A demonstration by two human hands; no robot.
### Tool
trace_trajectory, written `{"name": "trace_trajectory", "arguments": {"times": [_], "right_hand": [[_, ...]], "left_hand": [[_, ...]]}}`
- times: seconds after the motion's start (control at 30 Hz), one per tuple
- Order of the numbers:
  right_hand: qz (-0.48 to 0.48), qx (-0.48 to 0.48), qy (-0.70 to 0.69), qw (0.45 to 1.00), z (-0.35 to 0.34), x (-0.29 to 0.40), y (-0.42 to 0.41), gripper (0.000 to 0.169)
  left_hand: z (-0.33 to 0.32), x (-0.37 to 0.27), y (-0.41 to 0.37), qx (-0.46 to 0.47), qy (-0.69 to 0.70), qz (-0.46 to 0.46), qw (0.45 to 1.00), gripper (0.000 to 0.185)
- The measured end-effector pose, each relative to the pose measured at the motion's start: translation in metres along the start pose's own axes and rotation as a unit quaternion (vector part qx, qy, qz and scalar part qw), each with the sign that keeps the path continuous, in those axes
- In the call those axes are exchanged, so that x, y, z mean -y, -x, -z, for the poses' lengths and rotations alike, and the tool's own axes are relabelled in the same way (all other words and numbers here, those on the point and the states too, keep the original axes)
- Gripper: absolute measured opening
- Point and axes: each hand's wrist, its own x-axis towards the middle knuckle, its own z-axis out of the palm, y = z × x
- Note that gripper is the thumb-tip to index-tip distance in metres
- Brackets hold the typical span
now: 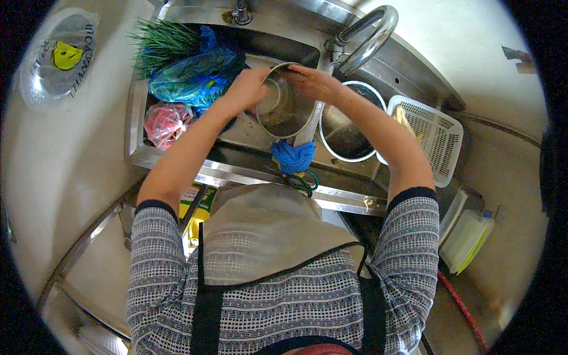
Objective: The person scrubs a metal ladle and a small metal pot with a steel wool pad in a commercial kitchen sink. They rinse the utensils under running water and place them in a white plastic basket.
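A round metal bowl [288, 113] is held tilted over the divider of a two-basin steel sink, its inside facing me. My left hand [250, 91] grips the bowl's left rim. At the far right rim lies my right hand [315, 84], its fingers reaching over the edge into the bowl; they are slightly blurred. Just below the bowl, a blue cloth [293, 156] drapes over the near end of the divider. Right of the bowl, partly behind my right forearm, a white-rimmed pot [350, 128] sits in the right basin.
Blue plastic bags [193, 82] with long green stalks [168, 44] and a clear bag of red items [165, 124] fill the left basin. A curved faucet [377, 37] stands behind. A white plastic basket [432, 142] is at right. Green-handled scissors [306, 182] lie at the front edge.
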Motion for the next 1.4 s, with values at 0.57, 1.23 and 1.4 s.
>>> {"name": "trace_trajectory", "arguments": {"times": [0.57, 1.23, 1.4], "right_hand": [[-0.402, 0.046, -0.834, 0.376, 0.217, 0.057, -0.044, 0.042], [-0.511, -0.031, -0.7, 0.498, 0.2, 0.038, -0.04, 0.014], [-0.292, -0.046, -0.655, 0.695, 0.168, 0.078, 0.025, 0.032]], "left_hand": [[-0.015, 0.017, -0.019, 0.101, -0.152, -0.02, 0.983, 0.021], [-0.025, -0.023, 0.052, -0.142, -0.046, -0.013, 0.989, 0.053], [-0.019, 0.004, 0.038, -0.085, 0.001, -0.015, 0.996, 0.047]]}}
